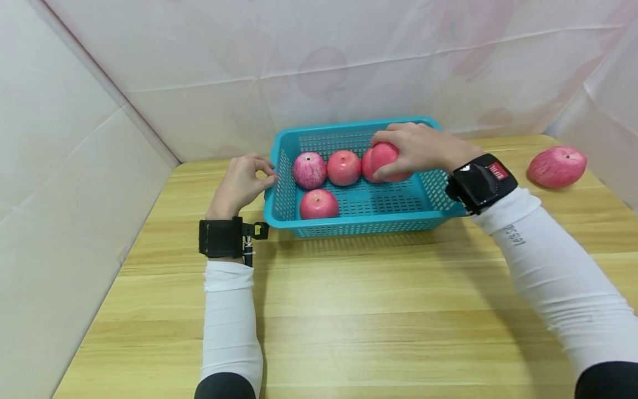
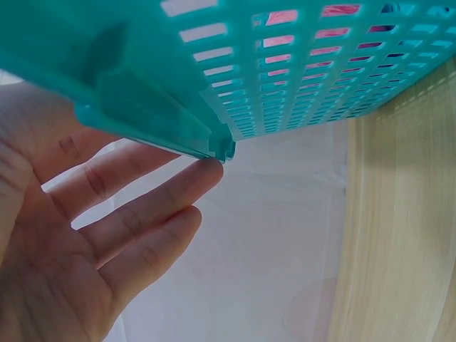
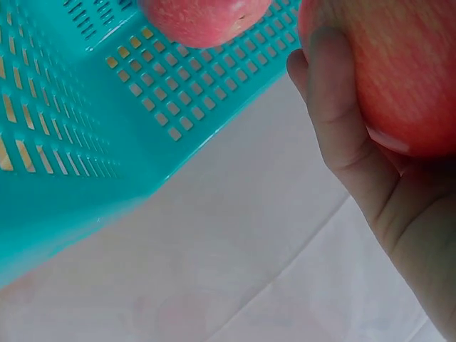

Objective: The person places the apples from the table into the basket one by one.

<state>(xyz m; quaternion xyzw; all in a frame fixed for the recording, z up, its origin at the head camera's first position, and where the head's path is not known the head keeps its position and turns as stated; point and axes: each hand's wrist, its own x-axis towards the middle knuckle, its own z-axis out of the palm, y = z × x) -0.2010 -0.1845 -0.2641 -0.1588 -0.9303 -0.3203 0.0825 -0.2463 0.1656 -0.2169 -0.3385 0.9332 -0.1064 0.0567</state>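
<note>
A turquoise perforated plastic basket [image 1: 359,224] stands near the back wall. My left hand [image 1: 241,185] holds the left rim between thumb and fingers; in the left wrist view, other fingers [image 2: 153,206] stretch out by the rim's underside, and the thumb's contact is hidden. My right hand [image 1: 421,145] grips a red apple [image 1: 385,154] over the basket's right half; the right wrist view shows the apple [image 3: 410,78] against curled fingers. Partly behind it is another apple [image 1: 367,166]. Also inside are a purple-streaked round fruit [image 1: 309,170], a pink apple [image 1: 344,167] and a front-left apple [image 1: 319,204].
An oblong pink-red fruit [image 1: 557,167] lies on the wooden table [image 1: 349,310], right of the basket. Pale sheets hang as walls [image 1: 209,66] at the back and both sides. Table surface stretches in front of the basket.
</note>
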